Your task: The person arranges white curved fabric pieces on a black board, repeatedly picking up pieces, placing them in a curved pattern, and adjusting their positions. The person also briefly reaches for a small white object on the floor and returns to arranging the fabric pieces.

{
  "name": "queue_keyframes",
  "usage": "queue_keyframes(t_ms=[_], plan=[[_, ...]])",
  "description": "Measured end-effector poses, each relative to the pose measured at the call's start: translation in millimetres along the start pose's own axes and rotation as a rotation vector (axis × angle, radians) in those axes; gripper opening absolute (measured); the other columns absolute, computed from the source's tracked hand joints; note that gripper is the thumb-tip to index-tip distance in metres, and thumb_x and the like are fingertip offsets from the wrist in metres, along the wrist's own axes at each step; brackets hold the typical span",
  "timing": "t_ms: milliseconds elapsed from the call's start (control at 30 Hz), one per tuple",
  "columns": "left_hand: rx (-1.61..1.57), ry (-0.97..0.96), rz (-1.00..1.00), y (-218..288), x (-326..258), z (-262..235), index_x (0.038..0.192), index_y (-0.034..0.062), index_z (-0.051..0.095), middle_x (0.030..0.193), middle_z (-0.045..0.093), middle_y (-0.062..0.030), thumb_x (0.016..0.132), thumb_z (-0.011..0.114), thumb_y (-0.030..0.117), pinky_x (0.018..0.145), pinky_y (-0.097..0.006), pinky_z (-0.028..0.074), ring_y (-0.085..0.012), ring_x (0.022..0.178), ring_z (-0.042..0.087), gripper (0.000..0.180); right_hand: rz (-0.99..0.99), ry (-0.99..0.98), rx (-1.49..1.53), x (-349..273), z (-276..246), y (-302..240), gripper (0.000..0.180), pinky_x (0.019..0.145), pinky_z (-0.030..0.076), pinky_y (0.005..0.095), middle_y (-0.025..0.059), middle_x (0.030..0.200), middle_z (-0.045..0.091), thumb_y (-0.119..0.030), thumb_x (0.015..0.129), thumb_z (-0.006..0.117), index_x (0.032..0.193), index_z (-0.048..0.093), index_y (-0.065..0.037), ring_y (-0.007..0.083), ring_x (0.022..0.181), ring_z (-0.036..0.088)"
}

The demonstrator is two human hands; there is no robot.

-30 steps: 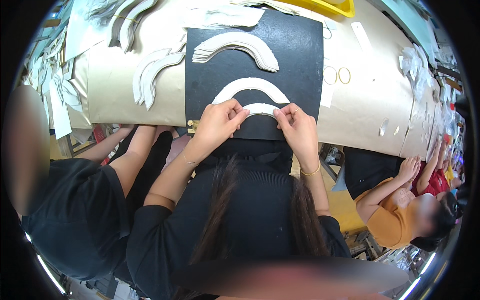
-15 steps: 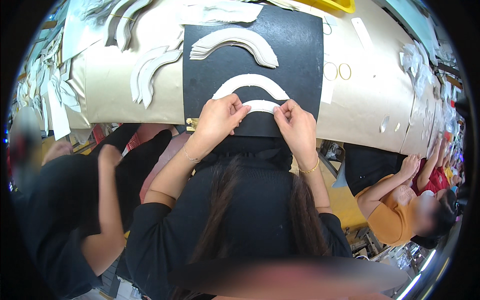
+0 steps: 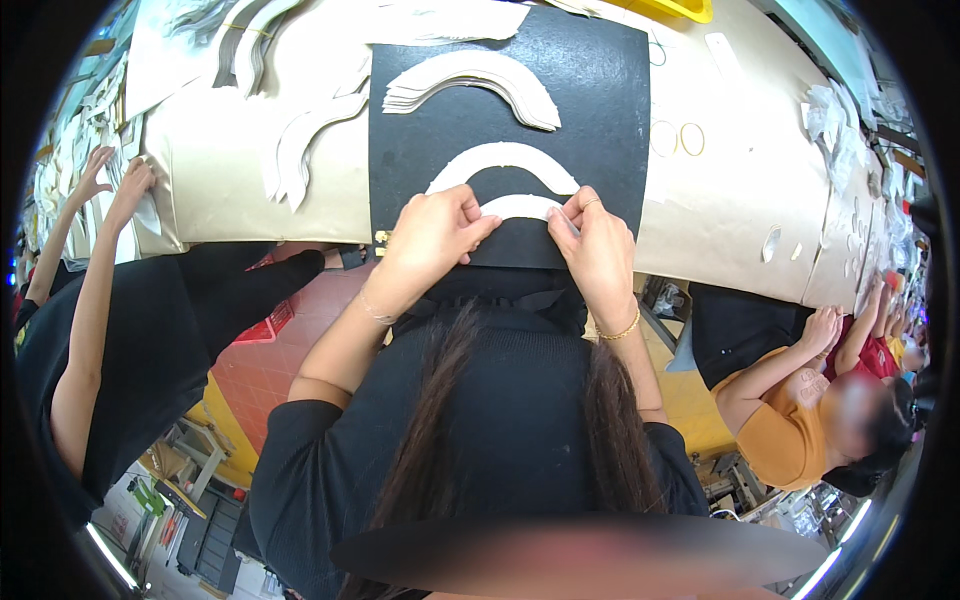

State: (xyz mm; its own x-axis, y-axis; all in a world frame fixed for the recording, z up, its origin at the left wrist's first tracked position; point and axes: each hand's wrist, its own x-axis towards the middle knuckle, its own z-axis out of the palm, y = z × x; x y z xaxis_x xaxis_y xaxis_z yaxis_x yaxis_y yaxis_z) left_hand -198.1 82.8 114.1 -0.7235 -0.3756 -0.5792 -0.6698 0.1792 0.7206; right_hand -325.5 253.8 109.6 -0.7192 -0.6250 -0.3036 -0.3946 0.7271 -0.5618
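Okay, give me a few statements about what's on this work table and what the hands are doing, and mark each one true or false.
1. Both hands, left hand and right hand, touch the same white curved piece. True.
2. That piece lies on a red mat. False: the mat is black.
3. A stack of curved pieces sits at the mat's far end. True.
4. The right wrist is bare. False: it wears a gold bracelet.
5. Two rubber bands lie on the table right of the mat. True.
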Motion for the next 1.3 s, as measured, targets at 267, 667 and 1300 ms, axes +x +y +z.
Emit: queue_keyframes(t_ms=[267, 667, 1300], plan=[[-0.193, -0.086, -0.172, -14, -8, -23, 0.087, -0.0039, 0.067, 0.065, 0.069, -0.0082, 0.092, 0.070, 0.015, 0.049, -0.023, 0.053, -0.0113, 0.054, 0.067, 0.020, -0.020, 0.000, 0.006, 1, 0, 1, 0.022, 0.062, 0.052, 0.0453, 0.0139, 0.069, 0.066, -0.023, 0.092, 0.067, 0.097, 0.054, -0.006, 0.0363, 0.068, 0.068], [0.369, 0.341, 0.534, -11, -28, 0, 0.082, 0.0016, 0.061, 0.064, 0.064, -0.0079, 0.083, 0.080, 0.018, 0.050, -0.035, 0.047, -0.0215, 0.052, 0.063, 0.025, -0.024, -0.007, -0.071, 1, -1, -2, 0.024, 0.062, 0.051, 0.0449, 0.0143, 0.070, 0.065, -0.025, 0.093, 0.068, 0.100, 0.054, -0.007, 0.0349, 0.066, 0.067], [0.908, 0.111, 0.854, -26, -1, 73, 0.154, 0.0189, 0.039, 0.160, 0.030, -0.0115, 0.088, 0.065, 0.058, 0.120, -0.050, 0.021, -0.0329, 0.150, 0.024, 0.081, 0.177, -0.057, 0.223, -28, -21, 35, 0.026, 0.053, 0.043, 0.0290, 0.0063, 0.061, 0.062, -0.024, 0.093, 0.071, 0.082, 0.066, 0.000, 0.0121, 0.054, 0.056]])
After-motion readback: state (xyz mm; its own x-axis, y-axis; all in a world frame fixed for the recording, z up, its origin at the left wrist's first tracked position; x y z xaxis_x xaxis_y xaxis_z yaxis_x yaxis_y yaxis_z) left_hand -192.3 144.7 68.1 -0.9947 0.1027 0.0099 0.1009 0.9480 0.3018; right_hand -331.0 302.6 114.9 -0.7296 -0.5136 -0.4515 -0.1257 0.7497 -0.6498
